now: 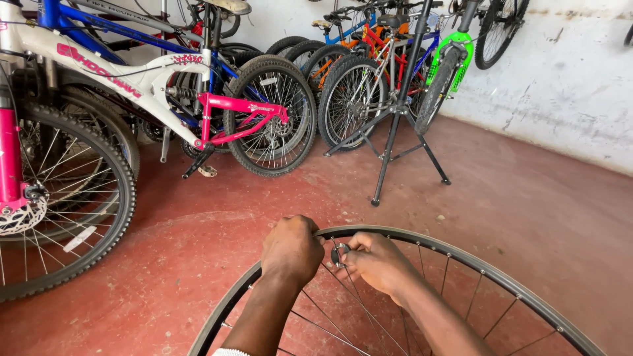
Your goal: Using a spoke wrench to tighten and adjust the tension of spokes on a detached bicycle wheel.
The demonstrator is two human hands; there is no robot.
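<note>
Nearest to us stands a bare silver bicycle wheel rim with thin steel spokes (501,280), upright, with no tyre on it; its top arc sits right under our hands. Our left hand (291,250) is closed in a fist over the top of the rim, bracing it. Our right hand (377,262) is pinched shut on a small round dark metal tool (339,254), which it presses against the rim where a spoke meets it.

We judge the spoke work to be under way: the tool is seated at one spoke end, and nothing shows how many spokes are already done. The rim has yet to get a tyre.

Beyond the rim lies the red-painted concrete floor (217,224). Further off stands a black folding repair stand (395,125), and to the left a white and pink mountain bicycle (158,89). A row of parked bicycles (343,79) lines the far wall.
</note>
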